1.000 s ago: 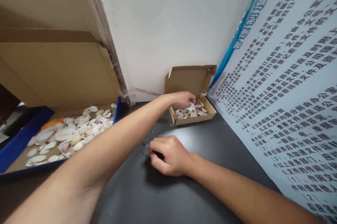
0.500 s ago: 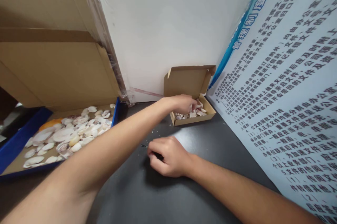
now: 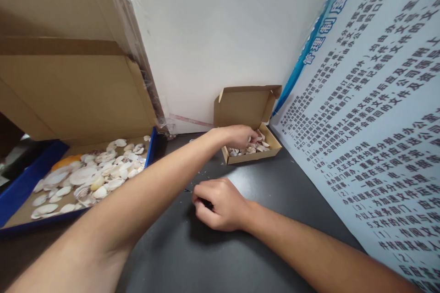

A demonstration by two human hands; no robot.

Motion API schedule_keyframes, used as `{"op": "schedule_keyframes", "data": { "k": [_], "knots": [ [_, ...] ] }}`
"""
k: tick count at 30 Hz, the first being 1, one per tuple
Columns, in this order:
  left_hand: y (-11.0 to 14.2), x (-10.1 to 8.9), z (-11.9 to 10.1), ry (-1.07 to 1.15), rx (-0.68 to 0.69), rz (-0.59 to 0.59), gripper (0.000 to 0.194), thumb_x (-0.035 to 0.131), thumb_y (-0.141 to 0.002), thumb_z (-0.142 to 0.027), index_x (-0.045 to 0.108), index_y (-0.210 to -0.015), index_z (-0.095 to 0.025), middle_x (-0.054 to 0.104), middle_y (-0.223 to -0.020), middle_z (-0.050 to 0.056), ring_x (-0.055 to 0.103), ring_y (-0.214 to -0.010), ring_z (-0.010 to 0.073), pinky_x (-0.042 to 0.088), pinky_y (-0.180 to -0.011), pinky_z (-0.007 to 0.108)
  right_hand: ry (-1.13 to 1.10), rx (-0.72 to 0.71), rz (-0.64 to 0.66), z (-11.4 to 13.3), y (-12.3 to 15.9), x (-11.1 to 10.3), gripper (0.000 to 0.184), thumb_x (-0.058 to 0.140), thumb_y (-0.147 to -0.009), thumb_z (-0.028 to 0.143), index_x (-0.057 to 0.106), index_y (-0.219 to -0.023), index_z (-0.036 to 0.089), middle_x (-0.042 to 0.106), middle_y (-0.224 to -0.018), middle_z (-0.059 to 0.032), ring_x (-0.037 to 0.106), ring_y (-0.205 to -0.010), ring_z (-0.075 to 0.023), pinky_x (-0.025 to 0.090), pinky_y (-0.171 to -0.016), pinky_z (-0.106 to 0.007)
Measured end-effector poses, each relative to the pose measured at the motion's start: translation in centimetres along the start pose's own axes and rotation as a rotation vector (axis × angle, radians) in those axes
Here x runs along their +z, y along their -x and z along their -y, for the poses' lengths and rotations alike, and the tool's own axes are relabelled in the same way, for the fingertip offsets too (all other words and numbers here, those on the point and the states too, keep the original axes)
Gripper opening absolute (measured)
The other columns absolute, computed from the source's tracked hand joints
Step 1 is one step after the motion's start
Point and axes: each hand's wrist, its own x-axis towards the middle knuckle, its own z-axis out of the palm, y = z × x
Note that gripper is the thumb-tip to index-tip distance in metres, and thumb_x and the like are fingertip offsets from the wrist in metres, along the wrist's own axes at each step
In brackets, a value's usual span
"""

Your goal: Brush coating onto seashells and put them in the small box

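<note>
Our left fingers point(image 3: 253, 135) touch shell pieces point(image 3: 263, 144) in the small carton point(image 3: 255, 158), right of centre; we cannot tell if they grasp any. Our right fingers point(image 3: 207, 215) are curled, any hold hidden. Many shells point(image 3: 82, 175) lie lower left; how much is finished, we cannot judge.

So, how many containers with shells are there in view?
2: the blue-edged tray at the left, and the small open cardboard box where the left hand reaches in.
</note>
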Motion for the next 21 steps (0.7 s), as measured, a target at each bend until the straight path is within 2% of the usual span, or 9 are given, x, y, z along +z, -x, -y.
{"op": "schedule_keyframes", "data": {
  "k": [8,16,21],
  "knots": [
    [0.75,-1.11,0.38,0.112,-0.045,-0.061,0.011,0.054,-0.085,-0.027,0.061,-0.080,-0.019,0.065,-0.078,0.001,0.053,-0.068,0.0140,0.033,-0.057,0.026,0.010,0.008,0.018,0.03,-0.05,-0.03,0.009,0.047,-0.076,0.016,0.055,-0.074,0.019,0.063,-0.068,-0.0002,0.053,-0.057,-0.0138,0.037,-0.057,-0.024],
    [0.56,-0.54,0.30,0.194,-0.053,-0.106,0.007,0.058,-0.079,-0.022,0.055,-0.074,-0.019,0.059,-0.072,0.000,0.047,-0.065,0.0139,0.029,-0.057,0.028,0.029,-0.002,0.026,-0.04,-0.05,0.04,0.010,0.047,-0.077,0.016,0.056,-0.075,0.019,0.063,-0.068,-0.0002,0.054,-0.058,-0.0138,0.037,-0.057,-0.024],
    [0.45,-0.72,0.39,0.395,-0.065,-0.049,0.003,0.055,-0.079,-0.020,0.053,-0.077,-0.018,0.058,-0.075,0.000,0.048,-0.067,0.0128,0.033,-0.059,0.026,0.005,-0.001,0.006,-0.04,-0.04,0.00,0.010,0.046,-0.076,0.017,0.056,-0.074,0.019,0.062,-0.067,0.0000,0.051,-0.056,-0.0137,0.035,-0.056,-0.025]
  ]
}}
